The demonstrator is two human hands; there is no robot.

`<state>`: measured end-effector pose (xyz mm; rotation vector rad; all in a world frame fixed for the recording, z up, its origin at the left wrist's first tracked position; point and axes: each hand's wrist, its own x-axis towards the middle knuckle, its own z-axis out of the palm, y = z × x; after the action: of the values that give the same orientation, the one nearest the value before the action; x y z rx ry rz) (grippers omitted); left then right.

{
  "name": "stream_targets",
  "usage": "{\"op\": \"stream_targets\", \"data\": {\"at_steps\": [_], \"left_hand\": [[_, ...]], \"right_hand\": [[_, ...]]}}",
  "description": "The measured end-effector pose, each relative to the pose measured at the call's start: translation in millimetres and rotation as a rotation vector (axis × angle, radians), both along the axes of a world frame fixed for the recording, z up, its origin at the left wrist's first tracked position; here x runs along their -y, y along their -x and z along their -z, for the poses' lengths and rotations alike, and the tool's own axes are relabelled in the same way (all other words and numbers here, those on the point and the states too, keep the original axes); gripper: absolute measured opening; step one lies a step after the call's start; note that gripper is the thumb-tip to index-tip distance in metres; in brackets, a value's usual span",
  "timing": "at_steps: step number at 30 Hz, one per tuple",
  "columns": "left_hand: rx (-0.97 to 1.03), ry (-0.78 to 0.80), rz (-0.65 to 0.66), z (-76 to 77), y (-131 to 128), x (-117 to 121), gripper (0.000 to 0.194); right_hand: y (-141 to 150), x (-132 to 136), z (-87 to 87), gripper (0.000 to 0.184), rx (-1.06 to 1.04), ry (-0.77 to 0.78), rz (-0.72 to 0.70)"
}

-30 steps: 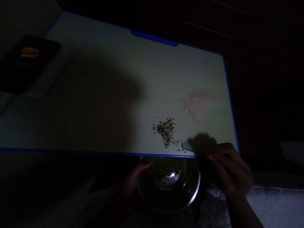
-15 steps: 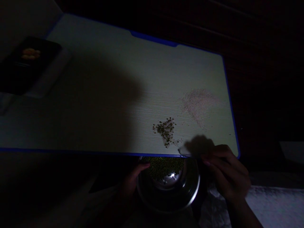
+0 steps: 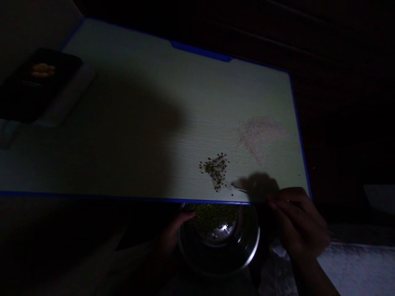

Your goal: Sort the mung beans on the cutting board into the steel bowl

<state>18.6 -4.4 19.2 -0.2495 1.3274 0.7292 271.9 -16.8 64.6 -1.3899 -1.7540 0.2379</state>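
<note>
The scene is very dark. My left hand (image 3: 171,236) grips the left rim of a steel bowl (image 3: 245,257) held just below the table's near edge. Green beans (image 3: 212,217) lie in the bowl. My right hand (image 3: 300,226) is closed on a thin metal tool (image 3: 239,188) whose tip rests on the table (image 3: 129,131) beside a small pile of green beans (image 3: 216,169). A patch of pale pinkish grains (image 3: 257,133) is spread further back on the right.
A dark phone with a lit spot (image 3: 33,84) lies on a pale slab at the table's left end. The table has a blue rim (image 3: 200,51). A large shadow covers its middle. White cloth (image 3: 358,267) shows at lower right.
My right hand drew the tool back toward the table's near edge, then pushed its tip out again next to the small bean pile. The left hand and bowl stayed put.
</note>
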Motion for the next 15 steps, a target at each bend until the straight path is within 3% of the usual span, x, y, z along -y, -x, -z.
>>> {"op": "stream_targets", "data": {"at_steps": [4,7,15], "left_hand": [[0.029,-0.028,0.01,-0.5,0.2,1.2,0.007],[0.017,-0.038,0.027,0.2,1.1,2.4,0.007],[-0.025,-0.029,0.018,-3.0,1.4,-1.6,0.011]], "right_hand": [[2.2,1.0,-1.4,0.039,-0.024,0.095,-0.167],[4.3,2.3,-0.8,0.039,-0.067,0.103,-0.217],[7.2,-4.2,5.0,0.038,-0.018,0.065,-0.037]]}}
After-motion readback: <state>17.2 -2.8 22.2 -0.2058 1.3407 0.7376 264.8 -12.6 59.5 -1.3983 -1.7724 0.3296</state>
